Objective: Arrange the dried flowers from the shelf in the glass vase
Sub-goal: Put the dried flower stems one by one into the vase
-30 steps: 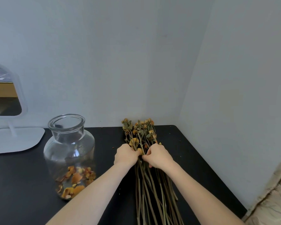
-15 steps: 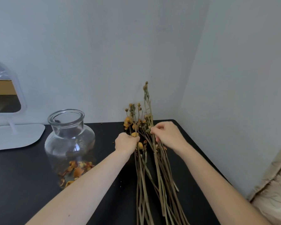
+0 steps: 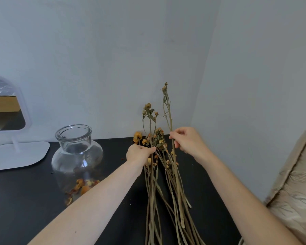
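A bundle of dried flowers with long tan stems and small orange-yellow heads lies on the black shelf top, heads toward the wall. My left hand grips several stems near their heads and tilts them upward. My right hand pinches one tall single stem and holds it raised apart from the rest, its tip up against the wall. The clear glass vase stands to the left of the flowers, mouth open, with loose orange petals lying in its bottom.
A white-framed table mirror on a flat white base stands at the far left. White walls meet in a corner just behind and right of the flowers. A beige quilted fabric lies beyond the shelf's right edge.
Both hands have lifted flower stems off the shelf. My right hand has drawn one stem up and to the right, away from the bundle; my left keeps its grip on the others.
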Tool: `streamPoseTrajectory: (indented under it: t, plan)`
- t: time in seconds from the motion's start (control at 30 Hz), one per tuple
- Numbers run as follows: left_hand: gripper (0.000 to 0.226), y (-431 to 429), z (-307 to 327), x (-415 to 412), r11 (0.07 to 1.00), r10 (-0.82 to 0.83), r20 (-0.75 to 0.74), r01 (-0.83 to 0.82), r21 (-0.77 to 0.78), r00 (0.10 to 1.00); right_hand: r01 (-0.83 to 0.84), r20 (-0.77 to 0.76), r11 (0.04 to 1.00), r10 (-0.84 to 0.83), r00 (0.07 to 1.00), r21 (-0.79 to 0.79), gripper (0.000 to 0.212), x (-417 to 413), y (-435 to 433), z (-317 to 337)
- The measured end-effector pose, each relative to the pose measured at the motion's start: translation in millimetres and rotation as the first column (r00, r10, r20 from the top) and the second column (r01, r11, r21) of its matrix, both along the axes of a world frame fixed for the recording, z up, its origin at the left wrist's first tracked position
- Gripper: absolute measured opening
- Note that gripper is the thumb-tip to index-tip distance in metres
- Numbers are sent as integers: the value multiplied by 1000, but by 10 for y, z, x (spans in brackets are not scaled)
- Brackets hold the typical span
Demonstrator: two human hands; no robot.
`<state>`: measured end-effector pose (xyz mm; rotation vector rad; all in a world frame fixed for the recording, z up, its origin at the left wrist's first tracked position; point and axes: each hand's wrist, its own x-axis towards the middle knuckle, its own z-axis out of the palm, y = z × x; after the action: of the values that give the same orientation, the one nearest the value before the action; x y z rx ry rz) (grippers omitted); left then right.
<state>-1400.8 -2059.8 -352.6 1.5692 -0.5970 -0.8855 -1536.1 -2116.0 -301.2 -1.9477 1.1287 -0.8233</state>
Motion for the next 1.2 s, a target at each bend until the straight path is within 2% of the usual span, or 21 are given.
streamPoseTrajectory:
  t: [0.1, 0.33, 0.5, 0.63, 0.77, 0.83, 0.97, 1.1, 1.2]
  plan:
    - [23, -14, 50, -9, 1000, 17, -31, -18, -23, 999, 2, 4, 1000, -2, 1000, -4, 22, -7, 1, -4]
    - [13, -2, 194, -39, 995, 3, -47, -7, -96, 999, 2, 24, 1000, -1, 1000, -28, 21, -63, -1, 53]
    - [12, 4, 290, -53, 996, -22, -33, 19, -88, 999, 23, 36, 999, -22, 999, -27, 21, -108, -13, 77]
    - [13, 11, 256, -81, 996, -41, -49, 37, -81, 998, 35, -22, 999, -34, 999, 34, 21, -113, -25, -53]
    - [11, 22, 196, -79, 999, -6, -39, 4, -50, 999, 66, -176, 996, -56, 983, 53, 22, -81, -41, -255]
    - [14, 32, 158, -56, 999, 22, -39, -23, -37, 999, 91, -202, 994, -78, 976, 56, 25, -55, -37, -350]
    - [13, 45, 58, 31, 997, 74, -50, -74, 1, 996, 111, -149, 993, -106, 983, 25, 27, -7, -31, -421]
    - [24, 40, -31, 110, 995, 99, -48, -98, 18, 994, 131, -80, 991, -133, 988, -31, 27, 13, -74, -382]
    - [23, 42, -55, 135, 993, 113, -52, -112, 21, 992, 140, -90, 989, -143, 986, -44, 29, 3, -139, -367]
